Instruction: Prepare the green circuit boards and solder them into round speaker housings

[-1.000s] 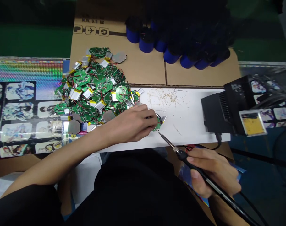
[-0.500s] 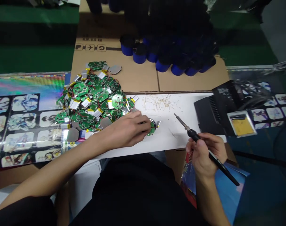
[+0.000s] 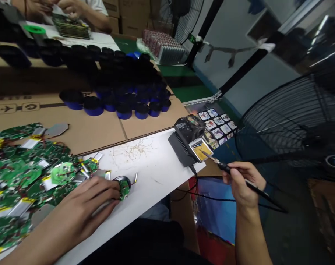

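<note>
The small green circuit board [image 3: 124, 189] lies on the white sheet [image 3: 153, 173], under the curled fingers of your left hand [image 3: 84, 208]; your right hand [image 3: 240, 182] pinches the soldering iron [image 3: 225, 167], its tip just beside the yellow sponge tray [image 3: 200, 151]; a heap of circuit boards [image 3: 26, 173] sits by your left hand.

Circuit-board pile [image 3: 26, 176] left, soldering station [image 3: 185, 141] right, cardboard [image 3: 84, 127] behind.

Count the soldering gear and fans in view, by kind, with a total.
Soldering iron: 1
Soldering station: 1
Sponge tray: 1
Caged fans: 2 (near one, far one)
Total: 5
</note>
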{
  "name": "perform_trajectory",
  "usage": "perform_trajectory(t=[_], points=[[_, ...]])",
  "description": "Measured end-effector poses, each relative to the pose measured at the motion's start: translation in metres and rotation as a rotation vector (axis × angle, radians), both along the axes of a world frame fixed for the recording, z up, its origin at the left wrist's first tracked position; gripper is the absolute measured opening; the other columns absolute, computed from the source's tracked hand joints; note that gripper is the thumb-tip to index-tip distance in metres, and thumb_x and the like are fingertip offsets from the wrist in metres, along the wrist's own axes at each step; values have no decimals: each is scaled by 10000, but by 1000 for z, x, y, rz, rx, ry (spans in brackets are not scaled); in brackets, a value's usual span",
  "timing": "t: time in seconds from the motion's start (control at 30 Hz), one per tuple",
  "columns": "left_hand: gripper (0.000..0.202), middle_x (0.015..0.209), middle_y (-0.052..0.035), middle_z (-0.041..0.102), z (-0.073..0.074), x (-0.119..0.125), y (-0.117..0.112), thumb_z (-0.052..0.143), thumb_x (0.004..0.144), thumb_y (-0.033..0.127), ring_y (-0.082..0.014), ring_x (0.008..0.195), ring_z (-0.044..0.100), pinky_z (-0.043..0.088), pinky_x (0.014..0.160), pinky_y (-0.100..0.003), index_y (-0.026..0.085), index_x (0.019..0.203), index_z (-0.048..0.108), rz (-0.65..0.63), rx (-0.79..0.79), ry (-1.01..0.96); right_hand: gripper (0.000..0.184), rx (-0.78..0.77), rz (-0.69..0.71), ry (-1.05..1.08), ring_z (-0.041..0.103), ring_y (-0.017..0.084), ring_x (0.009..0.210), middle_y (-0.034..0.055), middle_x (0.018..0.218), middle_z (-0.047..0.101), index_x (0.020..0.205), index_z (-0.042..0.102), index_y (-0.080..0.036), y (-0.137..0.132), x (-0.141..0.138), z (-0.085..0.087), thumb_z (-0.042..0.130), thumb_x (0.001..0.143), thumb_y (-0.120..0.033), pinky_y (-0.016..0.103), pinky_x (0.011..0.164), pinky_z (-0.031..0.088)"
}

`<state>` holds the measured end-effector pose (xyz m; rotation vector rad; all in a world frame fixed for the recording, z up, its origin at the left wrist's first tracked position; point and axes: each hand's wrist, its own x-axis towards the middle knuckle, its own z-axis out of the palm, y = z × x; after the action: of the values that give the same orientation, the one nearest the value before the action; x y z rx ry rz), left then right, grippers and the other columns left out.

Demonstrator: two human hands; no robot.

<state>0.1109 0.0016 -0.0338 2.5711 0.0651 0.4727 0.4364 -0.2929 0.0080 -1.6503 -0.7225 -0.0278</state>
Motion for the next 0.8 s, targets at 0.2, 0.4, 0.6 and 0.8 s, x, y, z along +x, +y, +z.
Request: perform_trajectory(t=[0.2, 0.4, 0.6, 0.8], points=[[224, 1190, 9, 761, -22, -16, 5, 624, 973, 382, -259, 1103, 720, 593, 983, -414, 360, 1175, 719, 40, 46, 72, 114, -154, 66, -35, 662, 123, 514, 15, 765, 744, 987, 791, -224, -11, 2, -10, 819, 882, -258, 227, 479, 542], [248, 1261, -1, 747, -41, -29, 11, 638, 973, 383, -272, 1193, 684, 534, 1074, -425, 345, 1214, 687, 27, 63, 95, 106, -166, 95, -64, 655, 115, 526, 6, 817, 737, 1023, 788, -254, -27, 6, -1, 776, 920, -229, 223, 475, 522], [342, 1244, -23, 748, -41, -30, 13, 655, 967, 393, -270, 1179, 674, 539, 1051, -408, 315, 1300, 642, 34, 80, 92, 283, -379, 223, -368, 718, 184, 909, 48, 1020, 706, 1122, 809, -298, -20, 6, 15, 755, 908, -120, 294, 795, 600], [338, 1211, -22, 758, -41, -29, 13, 666, 964, 388, -259, 1151, 688, 552, 1043, -388, 308, 1291, 638, 32, 75, 64, 320, -477, 364, -437, 702, 167, 926, 59, 1072, 652, 1121, 819, -294, -30, 9, 29, 692, 919, -80, 273, 805, 604]])
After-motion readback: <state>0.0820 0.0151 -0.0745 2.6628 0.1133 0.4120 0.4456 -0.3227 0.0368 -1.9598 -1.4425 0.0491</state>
